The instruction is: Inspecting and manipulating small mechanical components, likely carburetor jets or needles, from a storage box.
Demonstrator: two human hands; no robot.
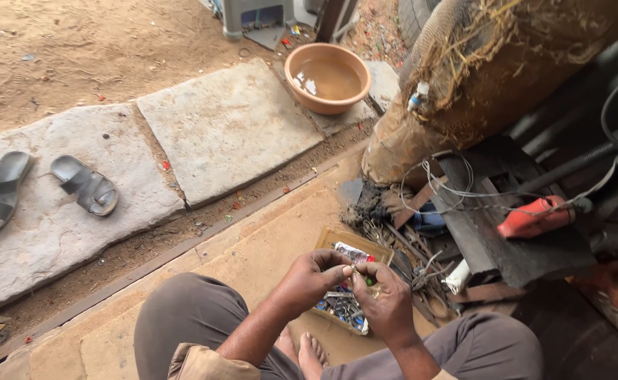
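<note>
Seated cross-legged on a tan slab (pixel 252 260), knees in grey-brown cloth at 7 and 5 o'clock, bare toes (pixel 309 352) showing between them.

Left hand (pixel 312 278) raised at 6 o'clock, fingers curled, thumb and forefinger pinched on a tiny part (pixel 349 270); too small to tell what kind. Right hand (pixel 388 302) just beside it, touching fingertip to fingertip, also pinching at the same small part, other fingers bent in.

Directly under both hands, a shallow box (pixel 333 239) with a yellowish rim, filled with small metal bits, keys or screws, and a few coloured scraps; exact contents hard to make out.

At 3 o'clock from the box, a dark heap of tools (pixel 400 246) and scrap metal, loose wire (pixel 442 190) looping above it, a red tool (pixel 534 218) lying further out on a black board.

At 1 o'clock, a big brown bulk (pixel 478 91) covered with dry straw. At 12 o'clock, a terracotta bowl (pixel 328 77) holding murky water, resting on a stone.

At 11 o'clock, a square flagstone (pixel 224 127). At 9 o'clock, a longer flagstone with two grey sandals (pixel 83 184) lying side by side, soles down, well apart from the hands. Beyond, bare sandy ground (pixel 90 49).
</note>
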